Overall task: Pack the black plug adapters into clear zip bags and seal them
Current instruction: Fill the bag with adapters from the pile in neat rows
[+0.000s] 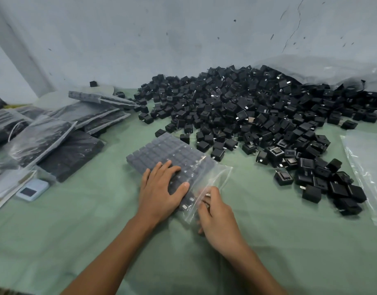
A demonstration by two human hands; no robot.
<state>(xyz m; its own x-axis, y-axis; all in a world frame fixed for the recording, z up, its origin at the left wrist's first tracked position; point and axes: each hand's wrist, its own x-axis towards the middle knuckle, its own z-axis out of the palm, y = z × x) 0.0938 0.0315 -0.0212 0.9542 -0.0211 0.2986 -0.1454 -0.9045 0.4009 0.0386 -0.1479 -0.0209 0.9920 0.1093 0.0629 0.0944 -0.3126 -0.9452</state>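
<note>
A clear zip bag (168, 152) filled with rows of black plug adapters lies flat on the green cloth in front of me. My left hand (161, 189) presses flat on the bag's near end, fingers straight. My right hand (216, 218) pinches the bag's open mouth strip (213, 182) at its near corner, slightly blurred. A large loose pile of black adapters (247, 116) spreads across the table behind and to the right of the bag.
Several filled bags (62, 128) are stacked at the left. A small pale blue device (32, 189) and papers lie at the near left. Empty clear bags (366, 167) lie at the right edge. A big plastic sack (324, 69) rests against the wall.
</note>
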